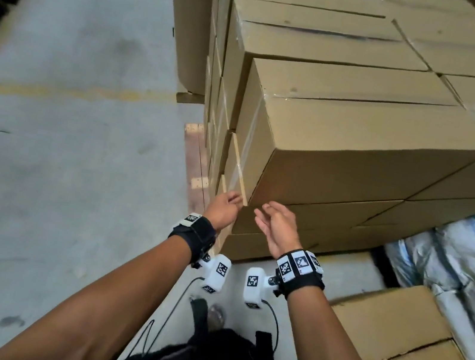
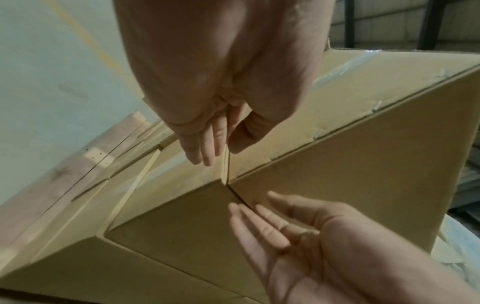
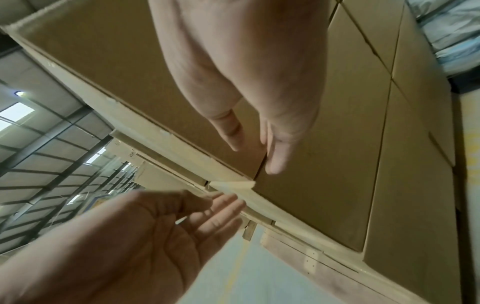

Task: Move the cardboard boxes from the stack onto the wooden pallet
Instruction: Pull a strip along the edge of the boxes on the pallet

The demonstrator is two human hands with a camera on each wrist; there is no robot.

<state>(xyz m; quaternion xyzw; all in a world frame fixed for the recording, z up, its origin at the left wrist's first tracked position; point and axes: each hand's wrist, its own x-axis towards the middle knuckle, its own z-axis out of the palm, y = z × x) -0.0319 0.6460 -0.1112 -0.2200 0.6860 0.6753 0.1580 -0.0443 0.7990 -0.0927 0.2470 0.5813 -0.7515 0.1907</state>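
Head view showed both hands, left hand (image 1: 223, 209) and right hand (image 1: 273, 228), spread and empty beside the top corner box (image 1: 346, 141); a one-sided grab might tip it.

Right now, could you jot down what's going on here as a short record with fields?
place: warehouse floor
stack: cardboard boxes on a wooden pallet
left hand: empty, fingers relaxed, at the near corner of the top box
right hand: empty, palm up, just off that corner
nearby: more boxes lower right; wrapped bundles on the right
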